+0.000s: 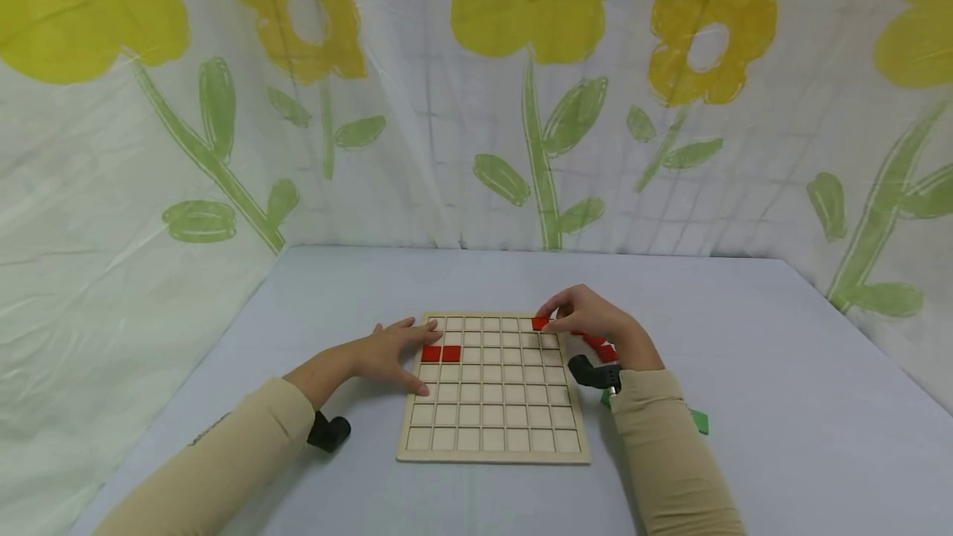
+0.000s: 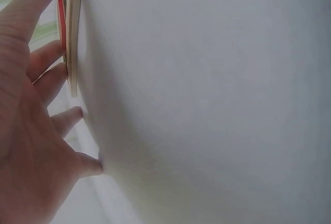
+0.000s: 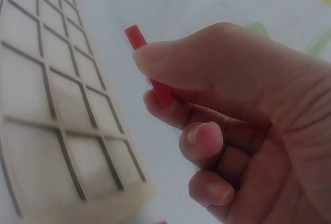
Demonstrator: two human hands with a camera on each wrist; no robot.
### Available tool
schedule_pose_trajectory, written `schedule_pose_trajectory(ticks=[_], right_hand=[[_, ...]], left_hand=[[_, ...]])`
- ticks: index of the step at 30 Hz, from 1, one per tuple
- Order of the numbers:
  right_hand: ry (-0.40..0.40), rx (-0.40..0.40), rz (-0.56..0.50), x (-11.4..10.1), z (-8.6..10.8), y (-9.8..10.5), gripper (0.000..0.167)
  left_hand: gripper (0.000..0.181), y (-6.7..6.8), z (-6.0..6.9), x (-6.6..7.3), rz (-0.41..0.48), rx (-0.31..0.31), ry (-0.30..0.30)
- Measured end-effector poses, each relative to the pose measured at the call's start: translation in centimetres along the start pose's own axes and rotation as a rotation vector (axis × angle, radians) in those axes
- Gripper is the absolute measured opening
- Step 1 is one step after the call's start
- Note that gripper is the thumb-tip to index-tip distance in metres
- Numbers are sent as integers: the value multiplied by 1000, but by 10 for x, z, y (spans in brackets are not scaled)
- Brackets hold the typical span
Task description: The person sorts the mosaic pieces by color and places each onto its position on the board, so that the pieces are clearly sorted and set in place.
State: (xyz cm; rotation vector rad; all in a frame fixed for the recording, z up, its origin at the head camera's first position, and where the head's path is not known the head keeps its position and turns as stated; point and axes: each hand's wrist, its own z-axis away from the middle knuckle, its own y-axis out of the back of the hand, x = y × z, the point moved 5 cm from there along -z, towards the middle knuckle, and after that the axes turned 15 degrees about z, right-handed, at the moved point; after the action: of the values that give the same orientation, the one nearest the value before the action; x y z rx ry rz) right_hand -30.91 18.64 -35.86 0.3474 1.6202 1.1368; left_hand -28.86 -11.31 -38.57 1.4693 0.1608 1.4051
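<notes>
Laying red pieces on the wooden grid board (image 1: 493, 394) seems to be the step in hand: two red tiles (image 1: 442, 354) lie on it at ten o'clock, and near its one o'clock corner the right hand (image 1: 588, 313) pinches another red tile (image 1: 539, 324) between thumb and fingertip, so the next move likely calls for lowering it level inside the dividers. The left hand (image 1: 387, 354), fingers spread and holding no tile, reaches over the nine-to-ten o'clock rim. Tabletop (image 1: 476, 503) gives room at twelve and six; loose red tiles (image 1: 600, 346) at two and green pieces (image 1: 700, 422) near four crowd the right edge.
</notes>
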Motion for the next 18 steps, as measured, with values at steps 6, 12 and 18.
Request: schedule_pose_trajectory(ticks=[6, 12, 18], right_hand=[[57, -46, -17, -15, -12, -17, 24], [68, -44, 25, -30, -23, -25, 22], [70, -47, 40, -41, -28, -31, 20]], left_hand=[[88, -1, 1, 0, 6, -5, -4], [87, 0, 1, -1, 4, 4, -4], [87, 0, 0, -1, 4, -13, -8]])
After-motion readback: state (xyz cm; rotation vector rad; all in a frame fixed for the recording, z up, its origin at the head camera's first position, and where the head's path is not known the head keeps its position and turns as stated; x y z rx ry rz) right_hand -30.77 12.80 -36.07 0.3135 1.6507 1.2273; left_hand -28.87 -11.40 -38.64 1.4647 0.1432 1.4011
